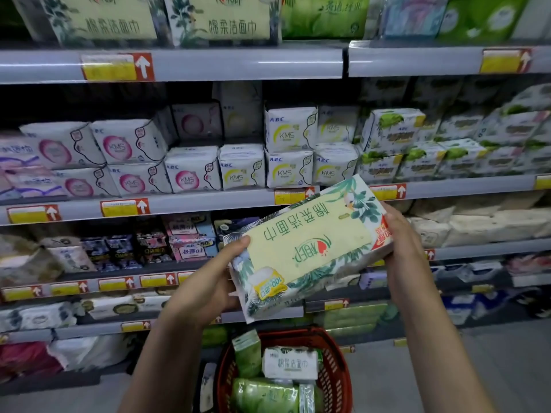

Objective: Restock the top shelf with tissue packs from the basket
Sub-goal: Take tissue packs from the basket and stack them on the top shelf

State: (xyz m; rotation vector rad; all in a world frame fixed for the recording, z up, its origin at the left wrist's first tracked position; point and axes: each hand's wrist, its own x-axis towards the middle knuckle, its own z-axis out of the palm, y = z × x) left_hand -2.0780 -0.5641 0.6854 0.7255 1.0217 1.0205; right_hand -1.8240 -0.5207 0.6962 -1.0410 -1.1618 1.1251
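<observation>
A pale yellow tissue pack (307,245) with green leaf print is held in front of the shelves, tilted and upside down. My left hand (208,281) grips its lower left end, thumb on the front face. My right hand (399,234) grips its upper right end. Below stands a red basket (334,383) on the floor, holding a white tissue pack (290,363) and several green packs (262,394). On the top shelf (208,62) two matching yellow packs (220,19) stand side by side at the left.
Green and blue packs (417,16) fill the top shelf's right half. The shelves below hold white pad packets (286,150) and other packaged goods. Yellow price tags with red arrows line every shelf edge. Grey floor (492,368) lies to the basket's right.
</observation>
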